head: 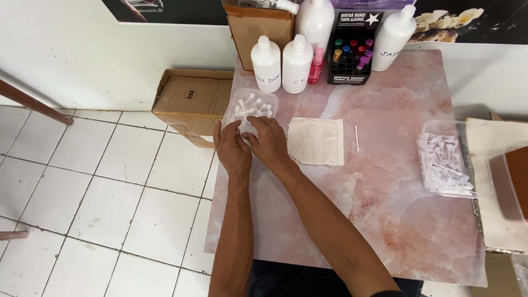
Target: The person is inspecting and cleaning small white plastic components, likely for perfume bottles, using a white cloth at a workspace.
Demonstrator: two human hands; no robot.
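Note:
My left hand (231, 147) and my right hand (266, 139) rest together at the near edge of a clear plastic container (269, 99) filled with several small white spray-pump tops (250, 106). The container sits at the left edge of a pink marbled table (379, 192). Both hands have their fingers curled at the container's front rim; whether they pinch a part is hidden by the fingers.
A folded beige cloth (317, 141) and a thin white tube (356, 138) lie right of my hands. Another clear tray (477, 159) of white plastic parts is far right. White bottles (266, 63), a pink spray bottle (315, 67) and a black display box of coloured vials (352, 52) stand at the back. A cardboard box (190, 99) sits on the tiled floor left.

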